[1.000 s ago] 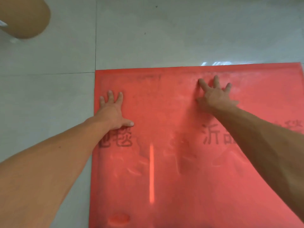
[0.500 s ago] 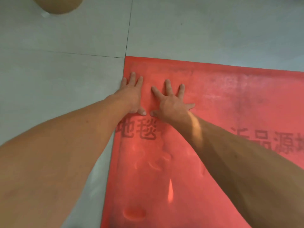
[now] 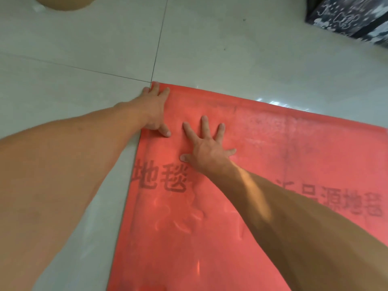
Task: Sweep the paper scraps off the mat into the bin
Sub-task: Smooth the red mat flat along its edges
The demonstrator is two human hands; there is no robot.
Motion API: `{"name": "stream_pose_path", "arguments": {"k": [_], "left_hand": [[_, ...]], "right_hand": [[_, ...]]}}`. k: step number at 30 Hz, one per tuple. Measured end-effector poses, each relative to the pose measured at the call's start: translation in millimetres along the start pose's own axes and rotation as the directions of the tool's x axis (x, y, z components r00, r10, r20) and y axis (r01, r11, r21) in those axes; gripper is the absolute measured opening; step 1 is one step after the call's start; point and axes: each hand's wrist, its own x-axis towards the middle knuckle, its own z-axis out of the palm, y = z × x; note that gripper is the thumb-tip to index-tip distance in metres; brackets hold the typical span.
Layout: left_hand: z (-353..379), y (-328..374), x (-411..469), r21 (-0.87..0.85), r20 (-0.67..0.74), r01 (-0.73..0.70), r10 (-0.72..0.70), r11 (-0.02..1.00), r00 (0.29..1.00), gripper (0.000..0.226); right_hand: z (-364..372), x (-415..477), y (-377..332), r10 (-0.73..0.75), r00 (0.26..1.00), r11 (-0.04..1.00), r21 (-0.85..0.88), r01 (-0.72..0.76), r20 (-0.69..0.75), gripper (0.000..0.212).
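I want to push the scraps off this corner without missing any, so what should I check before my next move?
1. The left hand lies flat at the far left corner of the mat: ok.
2. The right hand lies flat on the mat, fingers spread, just beside the left hand: ok.
3. The mat lies flat around both hands: ok.
4. Where the paper scraps are: not ok; none show on the mat.
5. Where the bin is: cannot tell; a brown round thing at the top edge is cut off.
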Motion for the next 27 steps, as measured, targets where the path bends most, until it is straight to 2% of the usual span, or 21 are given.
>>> {"name": "stream_pose_path", "arguments": {"k": [4, 9, 13, 18, 27], "left_hand": [[-2.2, -7.3, -12.8, 0.027, -0.021, -0.027, 0.027, 0.999, 0.999, 0.137], [9.1, -2.3, -13.2, 0.136, -0.069, -0.001, 0.010, 0.991, 0.998, 0.148], [3.7, -4.2, -4.7, 0.086, 0.013, -0.002, 0.001, 0.996, 1.000, 0.156], [-22.1, 3.2, -8.7, 0.128, 0.015, -0.003, 0.001, 0.992, 1.000, 0.145], [50.6, 14.1, -76.4, 0.030, 0.039, 0.012, -0.013, 0.999, 0.999, 0.139]], "right_hand": [[-0.5, -1.2, -1.4, 0.005, 1.000, 1.000, 0.006, -0.005, 0.010, 0.093], [0.4, -0.2, -3.0, 0.004, 1.000, 1.000, 0.000, -0.004, 0.009, 0.093], [2.9, 0.6, -1.3, 0.004, 1.000, 1.000, -0.006, -0.004, 0.000, 0.092], [0.9, -0.5, -2.6, 0.009, 1.000, 1.000, -0.008, -0.009, 0.008, 0.093], [2.7, 3.3, -2.0, 0.015, 1.000, 0.999, -0.039, -0.015, -0.007, 0.094]]}}
